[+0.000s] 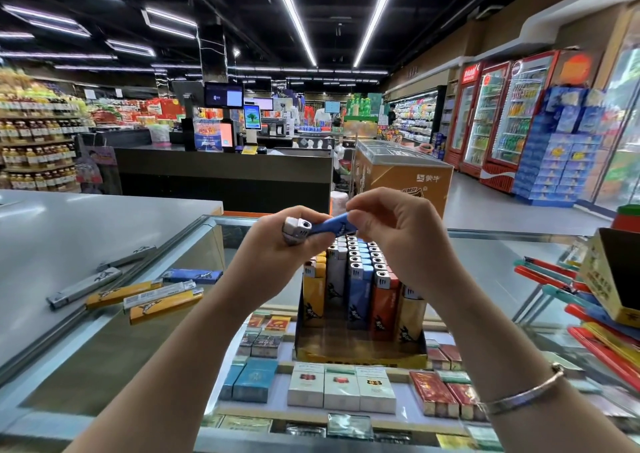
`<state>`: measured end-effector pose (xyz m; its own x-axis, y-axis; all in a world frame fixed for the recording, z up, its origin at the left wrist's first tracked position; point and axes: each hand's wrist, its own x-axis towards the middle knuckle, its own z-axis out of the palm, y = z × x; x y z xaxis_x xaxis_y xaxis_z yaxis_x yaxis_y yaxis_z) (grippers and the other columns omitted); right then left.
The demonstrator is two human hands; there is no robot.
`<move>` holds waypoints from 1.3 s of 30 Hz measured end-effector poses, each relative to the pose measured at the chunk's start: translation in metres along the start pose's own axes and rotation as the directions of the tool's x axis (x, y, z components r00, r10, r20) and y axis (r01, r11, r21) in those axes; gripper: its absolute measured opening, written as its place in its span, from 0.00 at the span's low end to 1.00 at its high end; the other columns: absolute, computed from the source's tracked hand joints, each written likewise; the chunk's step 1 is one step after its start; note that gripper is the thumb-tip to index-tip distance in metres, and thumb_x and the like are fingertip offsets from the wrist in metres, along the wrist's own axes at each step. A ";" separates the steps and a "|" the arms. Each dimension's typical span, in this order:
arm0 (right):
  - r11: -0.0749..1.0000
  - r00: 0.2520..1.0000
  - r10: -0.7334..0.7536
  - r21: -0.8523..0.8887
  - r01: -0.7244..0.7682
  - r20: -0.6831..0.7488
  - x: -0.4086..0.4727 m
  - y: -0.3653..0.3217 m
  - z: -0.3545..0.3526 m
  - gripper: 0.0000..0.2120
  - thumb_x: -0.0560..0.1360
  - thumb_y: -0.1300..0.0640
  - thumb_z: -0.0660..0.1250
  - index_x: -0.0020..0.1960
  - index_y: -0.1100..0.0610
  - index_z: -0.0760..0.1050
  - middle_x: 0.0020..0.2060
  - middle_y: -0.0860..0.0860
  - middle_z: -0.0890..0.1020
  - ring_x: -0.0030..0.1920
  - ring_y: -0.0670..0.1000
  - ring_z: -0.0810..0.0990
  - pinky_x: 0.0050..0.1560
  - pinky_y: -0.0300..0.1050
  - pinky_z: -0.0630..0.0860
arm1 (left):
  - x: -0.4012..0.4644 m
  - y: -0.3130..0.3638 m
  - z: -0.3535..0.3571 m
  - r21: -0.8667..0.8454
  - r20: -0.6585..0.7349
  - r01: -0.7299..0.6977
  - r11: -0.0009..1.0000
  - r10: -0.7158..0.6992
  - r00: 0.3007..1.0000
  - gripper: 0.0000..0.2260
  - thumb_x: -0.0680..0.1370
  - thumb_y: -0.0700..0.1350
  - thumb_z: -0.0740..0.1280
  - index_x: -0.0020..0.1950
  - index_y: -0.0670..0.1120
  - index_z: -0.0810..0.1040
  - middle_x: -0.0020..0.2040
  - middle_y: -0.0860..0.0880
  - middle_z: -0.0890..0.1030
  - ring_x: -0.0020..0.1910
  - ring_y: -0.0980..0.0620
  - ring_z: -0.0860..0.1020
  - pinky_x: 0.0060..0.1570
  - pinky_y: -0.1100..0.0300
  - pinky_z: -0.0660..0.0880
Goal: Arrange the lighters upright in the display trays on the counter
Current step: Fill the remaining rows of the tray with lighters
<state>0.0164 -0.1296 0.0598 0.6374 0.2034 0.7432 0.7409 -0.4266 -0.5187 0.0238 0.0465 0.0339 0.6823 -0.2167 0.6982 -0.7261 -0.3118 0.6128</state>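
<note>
Both hands are sharing one blue lighter (329,226), held crosswise above the tray (360,350). The left hand (277,241) is curling its fingers round the metal head end, which is pointing left and a little toward the camera; the right hand (388,224) is pinching the blue tail end between thumb and fingertips. So the lighter's long axis is running left to right, nearly level, while the slots below are asking for an upright one.

Directly under the fingers, the tray is sitting on the glass counter (145,331) with rows of lighters already standing: yellow at the left, then white, blue, orange and another yellow at the right. The near part of the tray floor is looking bare, so there is room, and the blue row (360,290) is lying just below the held piece.

As I judge it, the coming move is turning on a quarter-turn: head up, tail down, then straight down into the tray. The right hand, on the tail, is sitting nearer the blue column and seems better placed to guide it in.

Farther left on the counter, loose lighters (152,296) are lying flat, yellow, white, blue and silver, well apart from the tray and not yet stood up. Cigarette packs (341,388) are showing beneath the glass.
</note>
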 end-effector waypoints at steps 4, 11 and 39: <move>0.997 0.995 -0.048 -0.060 0.043 -0.085 -0.002 -0.001 0.006 0.08 0.71 0.64 0.71 0.45 0.54 0.76 0.39 0.49 0.81 0.38 0.44 0.79 0.41 0.37 0.78 | 0.001 0.005 -0.002 -0.229 -0.138 0.099 0.968 -0.133 0.982 0.08 0.68 0.47 0.68 0.46 0.49 0.80 0.41 0.49 0.79 0.37 0.62 0.77 0.36 0.72 0.72; 0.986 0.995 -0.094 -0.136 0.098 0.031 -0.008 -0.002 0.015 0.07 0.71 0.62 0.72 0.48 0.56 0.77 0.38 0.48 0.80 0.38 0.45 0.78 0.43 0.38 0.77 | 0.003 0.003 -0.013 -0.577 -0.153 0.244 0.780 -0.397 0.905 0.14 0.66 0.49 0.69 0.49 0.45 0.77 0.36 0.51 0.83 0.33 0.57 0.80 0.28 0.67 0.73; 0.956 0.988 0.074 0.273 -0.110 0.139 -0.003 0.010 -0.037 0.15 0.74 0.70 0.63 0.45 0.51 0.80 0.33 0.47 0.81 0.31 0.44 0.77 0.33 0.35 0.76 | 0.001 -0.011 -0.007 -0.076 0.130 0.510 0.857 -0.499 0.857 0.12 0.70 0.47 0.73 0.50 0.49 0.76 0.36 0.47 0.76 0.24 0.62 0.72 0.23 0.67 0.71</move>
<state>0.0139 -0.1671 0.0687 0.7137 0.2914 0.6370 0.6958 -0.1897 -0.6927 0.0320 0.0561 0.0304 0.9578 -0.1503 0.2449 -0.2807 -0.3069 0.9094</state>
